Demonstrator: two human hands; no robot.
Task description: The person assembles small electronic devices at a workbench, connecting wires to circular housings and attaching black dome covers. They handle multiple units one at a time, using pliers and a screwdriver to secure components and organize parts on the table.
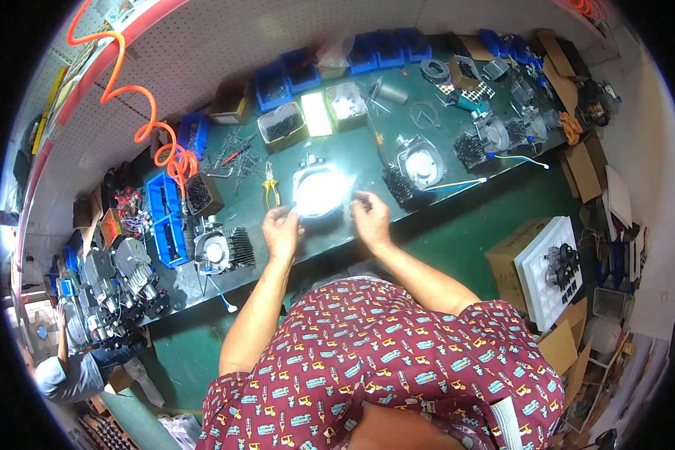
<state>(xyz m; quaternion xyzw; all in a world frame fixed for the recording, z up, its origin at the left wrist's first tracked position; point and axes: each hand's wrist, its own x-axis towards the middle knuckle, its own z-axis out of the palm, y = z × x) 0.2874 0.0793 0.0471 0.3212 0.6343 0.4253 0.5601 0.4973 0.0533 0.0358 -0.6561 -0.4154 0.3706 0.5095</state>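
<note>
While a person in a dark red patterned shirt [397,360] leans over a long green surface [367,161], both hands meet at a round lamp unit [319,191] lying at the near edge, roughly in the middle of the scene. The lamp's face glares bright white, so its details are washed out. The left hand [281,229] sits at the lamp's near left rim, fingers curled as if pinching something small there; the right hand [369,214] holds at the near right rim, fingertips closed on its edge, though the glare makes the exact grip hard to judge.

Just left of the lamp, yellow-handled pliers [270,187] lie flat. To the right rests a second lamp unit [421,163] with black cooling fins and a blue and white cable. Farther left, a similar finned unit [221,251] sits beside stacked blue bins [165,217], and a cluster of grey motors [116,277] crowds the left end. Small boxes of screws [283,124] and more blue bins line the far edge. An orange coiled hose [146,127] hangs over the far left. On the right, below the surface, a cardboard box [514,259] holds a white tray [551,266]. Another person's arm [64,352] shows at the lower left.
</note>
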